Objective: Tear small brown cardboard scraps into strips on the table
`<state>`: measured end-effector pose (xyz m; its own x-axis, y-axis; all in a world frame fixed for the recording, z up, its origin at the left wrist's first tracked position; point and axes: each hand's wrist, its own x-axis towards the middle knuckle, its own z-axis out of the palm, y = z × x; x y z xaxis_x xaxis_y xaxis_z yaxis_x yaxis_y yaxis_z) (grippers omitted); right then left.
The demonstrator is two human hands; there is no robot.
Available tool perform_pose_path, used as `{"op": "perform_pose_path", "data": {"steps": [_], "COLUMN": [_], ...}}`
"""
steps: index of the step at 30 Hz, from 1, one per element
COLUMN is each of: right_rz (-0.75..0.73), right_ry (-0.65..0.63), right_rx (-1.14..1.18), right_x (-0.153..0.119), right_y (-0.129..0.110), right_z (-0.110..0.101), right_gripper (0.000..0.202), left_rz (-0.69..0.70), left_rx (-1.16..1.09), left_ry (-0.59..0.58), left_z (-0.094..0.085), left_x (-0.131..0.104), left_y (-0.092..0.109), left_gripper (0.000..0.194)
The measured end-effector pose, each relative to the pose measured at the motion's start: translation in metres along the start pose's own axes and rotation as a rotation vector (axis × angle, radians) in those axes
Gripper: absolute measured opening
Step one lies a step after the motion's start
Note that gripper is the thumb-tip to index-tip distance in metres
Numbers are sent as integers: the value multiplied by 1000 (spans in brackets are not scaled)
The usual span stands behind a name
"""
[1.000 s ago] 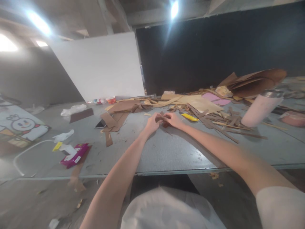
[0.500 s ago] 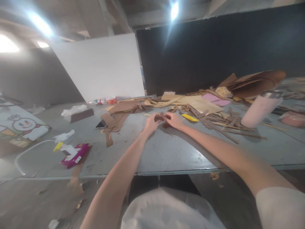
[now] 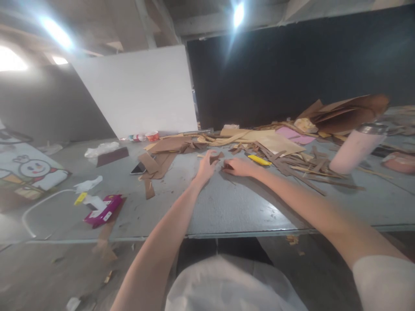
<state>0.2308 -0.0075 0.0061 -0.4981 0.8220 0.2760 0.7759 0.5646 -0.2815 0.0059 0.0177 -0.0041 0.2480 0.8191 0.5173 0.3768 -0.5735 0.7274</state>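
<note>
My left hand (image 3: 206, 166) pinches a small brown piece of sheet material (image 3: 215, 158), paper or leather, I cannot tell which. The piece juts out to the right of the fingers, just above the tabletop. Apart from it by a small gap, my right hand (image 3: 239, 167) is low over the table, its fingers curled downward. What those fingers hold, if anything, is hidden; a dark brown bit shows beneath them. Beyond the right hand lies a yellow tool or packet (image 3: 259, 160), its kind unclear.
Brown strips (image 3: 292, 166) are heaped at the right beside a pink flask (image 3: 355, 149). Brown sheets (image 3: 167, 162) partly cover a phone (image 3: 138, 168) on the left. A magenta tissue packet (image 3: 105, 212) lies near the grey table's (image 3: 223, 216) front edge.
My hands have moved apart. The right one has come off the brown piece and dropped slightly towards the tabletop, while the left keeps the piece.
</note>
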Motion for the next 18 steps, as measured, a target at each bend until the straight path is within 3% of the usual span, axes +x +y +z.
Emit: {"op": "perform_pose_path", "data": {"steps": [8,14,18], "right_rz": [89,158,213], "right_ry": [242,343,454], "right_rx": [314,369,530], "right_x": [5,8,12], "right_y": [7,9,5], "right_z": [15,16,17], "right_gripper": [27,30,36], "left_rz": [13,40,43], "left_rx": [66,94,102], "left_ry": [-58,-97,-124], "left_z": [-3,-2,-2], "left_x": [-1,-1,-1], "left_y": [1,-4,-7], "left_gripper": [30,31,31]}}
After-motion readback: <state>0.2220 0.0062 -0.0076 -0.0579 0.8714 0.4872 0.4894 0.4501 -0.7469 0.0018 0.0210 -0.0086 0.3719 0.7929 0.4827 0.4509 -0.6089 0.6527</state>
